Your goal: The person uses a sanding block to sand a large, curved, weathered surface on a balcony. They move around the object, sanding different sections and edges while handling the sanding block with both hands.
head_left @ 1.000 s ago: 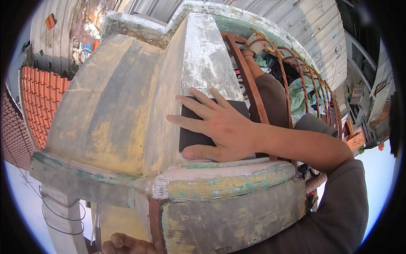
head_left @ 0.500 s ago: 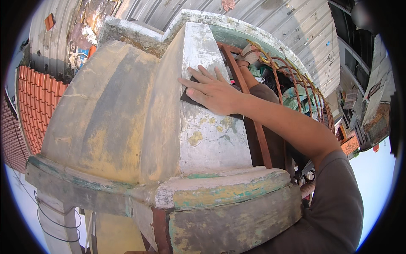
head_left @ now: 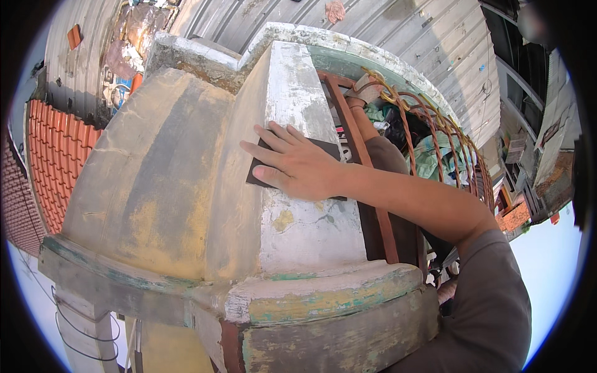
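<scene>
- Dark grey sanding sheet (head_left: 323,149), flat rectangle, lies pressed against the whitish face of a weathered concrete pillar (head_left: 186,186).
- Right hand (head_left: 295,166) lies flat on top of the sheet, fingers spread and stretched out toward the left, palm down. It is not curled round anything, just pressing the sheet onto the surface.
- The sheet shows past the hand at its upper right corner and along its left edge under the fingertips (head_left: 249,148); the rest is covered.
- The sheet sits in the upper half of the white face, just right of the pillar's vertical corner edge.
- The right forearm comes in from the lower right, with a grey sleeve (head_left: 491,311) at the shoulder end.
- Left hand is not visible.
- Pillar paint: patchy yellow and grey on the left face, white with a yellow spot below the hand, and green and yellow flaking on the ledge (head_left: 323,298) at the base.
- A rust-red metal railing (head_left: 379,224) with curved bars stands just right of the pillar, behind the forearm.
- Orange roof tiles (head_left: 53,161) at far left, well below.
- A corrugated metal wall (head_left: 398,37) runs across the top.
</scene>
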`<act>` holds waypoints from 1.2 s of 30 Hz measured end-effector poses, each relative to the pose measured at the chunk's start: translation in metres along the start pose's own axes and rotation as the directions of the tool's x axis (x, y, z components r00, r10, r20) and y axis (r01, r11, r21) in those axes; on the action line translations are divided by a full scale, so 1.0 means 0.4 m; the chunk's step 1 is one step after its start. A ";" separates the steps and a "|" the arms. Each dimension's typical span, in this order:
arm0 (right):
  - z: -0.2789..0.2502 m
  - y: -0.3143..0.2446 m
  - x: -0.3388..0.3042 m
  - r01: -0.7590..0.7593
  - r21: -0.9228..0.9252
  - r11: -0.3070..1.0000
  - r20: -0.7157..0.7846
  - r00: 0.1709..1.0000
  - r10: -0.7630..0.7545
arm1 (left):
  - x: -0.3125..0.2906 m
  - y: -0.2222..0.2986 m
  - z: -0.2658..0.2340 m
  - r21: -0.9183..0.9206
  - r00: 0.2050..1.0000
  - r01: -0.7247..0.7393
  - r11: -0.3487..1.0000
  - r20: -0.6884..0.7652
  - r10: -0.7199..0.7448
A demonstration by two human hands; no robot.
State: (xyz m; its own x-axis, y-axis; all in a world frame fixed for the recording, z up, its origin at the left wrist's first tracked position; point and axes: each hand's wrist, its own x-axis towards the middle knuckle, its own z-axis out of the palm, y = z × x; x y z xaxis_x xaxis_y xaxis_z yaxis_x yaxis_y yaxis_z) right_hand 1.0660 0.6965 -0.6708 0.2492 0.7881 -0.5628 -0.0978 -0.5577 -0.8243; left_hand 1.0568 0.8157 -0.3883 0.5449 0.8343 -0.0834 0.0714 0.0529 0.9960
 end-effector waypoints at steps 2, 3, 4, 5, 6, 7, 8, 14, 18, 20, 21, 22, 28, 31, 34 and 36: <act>-0.013 -0.085 -0.035 0.292 0.109 0.950 0.054 0.953 -0.299 | 0.000 0.015 0.006 0.021 0.999 0.028 0.999 0.036 -0.029; -0.027 -0.079 -0.023 0.362 0.157 0.919 0.077 0.923 -0.377 | 0.003 0.014 0.002 0.019 0.997 0.042 0.999 0.067 -0.043; -0.018 -0.021 0.002 0.251 0.114 0.961 0.041 0.965 -0.257 | 0.004 0.017 0.001 0.021 0.993 0.056 0.998 0.101 -0.058; -0.001 0.074 0.033 0.126 0.078 0.989 -0.004 0.992 -0.126 | 0.003 0.022 -0.002 0.036 0.993 0.046 0.998 0.108 -0.050; -0.009 0.168 0.063 -0.099 0.019 0.995 0.037 0.995 0.098 | 0.000 0.024 -0.008 0.047 0.993 0.036 0.998 0.114 -0.041; -0.020 0.252 0.084 -0.254 -0.102 0.962 0.070 0.963 0.262 | 0.000 0.025 -0.015 0.050 0.992 0.033 0.998 0.124 -0.039; -0.014 0.230 0.083 -0.304 -0.100 0.947 0.044 0.950 0.309 | -0.005 0.021 -0.021 -0.028 0.997 0.014 1.000 0.075 -0.012; -0.002 0.024 0.027 0.068 0.211 0.975 -0.017 0.998 -0.066 | -0.008 0.050 -0.013 -0.061 0.986 0.129 0.990 0.114 -0.122; -0.020 0.221 0.110 -0.317 0.176 0.932 -0.193 0.917 0.348 | 0.005 0.038 -0.028 -0.048 0.979 0.153 0.987 0.143 -0.145; -0.011 0.179 0.101 -0.251 0.215 0.944 -0.201 0.934 0.294 | -0.006 0.022 -0.039 -0.092 0.992 0.101 0.991 0.080 -0.094; 0.004 0.107 0.058 -0.108 0.277 0.955 -0.213 0.962 0.171 | -0.003 0.017 -0.020 -0.076 0.995 0.085 0.994 0.049 -0.081; 0.032 0.049 0.023 0.108 0.127 0.986 -0.268 0.961 -0.071 | -0.013 0.026 -0.013 -0.067 0.997 0.072 0.995 0.025 -0.070; -0.043 0.262 0.113 -0.134 0.073 0.988 0.050 0.990 0.131 | -0.028 0.041 -0.021 -0.112 0.998 0.007 0.994 -0.063 -0.014; 0.009 0.215 0.109 -0.181 0.098 0.979 -0.019 0.983 0.184 | -0.038 0.028 -0.025 -0.171 0.993 -0.034 0.985 -0.117 0.014; -0.017 0.066 0.057 0.166 0.147 0.975 0.130 0.974 -0.185 | -0.047 0.039 -0.006 -0.120 0.994 -0.016 0.993 -0.111 0.003; -0.036 0.134 0.086 0.117 0.147 0.982 0.133 0.982 -0.137 | -0.040 0.043 -0.015 -0.105 0.997 -0.015 0.994 -0.079 0.007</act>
State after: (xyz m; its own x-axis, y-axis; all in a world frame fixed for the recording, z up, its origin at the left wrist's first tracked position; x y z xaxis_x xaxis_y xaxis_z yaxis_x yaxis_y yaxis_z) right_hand 1.0834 0.6902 -0.7335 0.1295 0.8845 -0.4482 -0.2090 -0.4175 -0.8843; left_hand 1.0441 0.8066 -0.3698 0.4774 0.8756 -0.0737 -0.0254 0.0975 0.9949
